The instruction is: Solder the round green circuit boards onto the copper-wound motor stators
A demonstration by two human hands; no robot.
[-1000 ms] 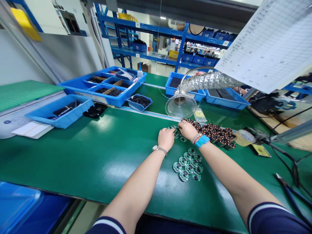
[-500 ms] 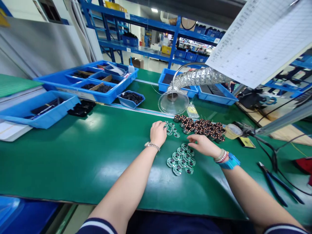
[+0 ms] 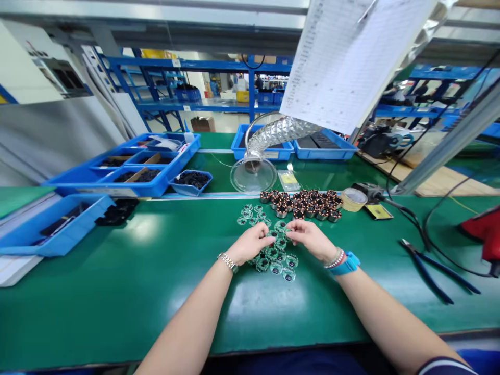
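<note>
Small round green circuit boards lie in a cluster on the green bench in front of me. My left hand is at the cluster's left side, thumb and fingers pinched on a circuit board. From the right, my right hand reaches the upper edge of the cluster, its fingertips closed on the rim of another board; the fingers partly hide it. A smaller group of circuit boards rests just beyond my left hand. Behind both hands stand many copper-wound motor stators, packed together.
A clear fume hood on a foil duct hangs beyond the stators. Blue parts trays stand at the left. Tape, pliers and a red tool lie at the right. A paper sheet hangs overhead.
My left hand has moved from the smaller group of boards toward me to the larger cluster. My right hand is now closer to the left hand. The camera view has turned and levelled.
</note>
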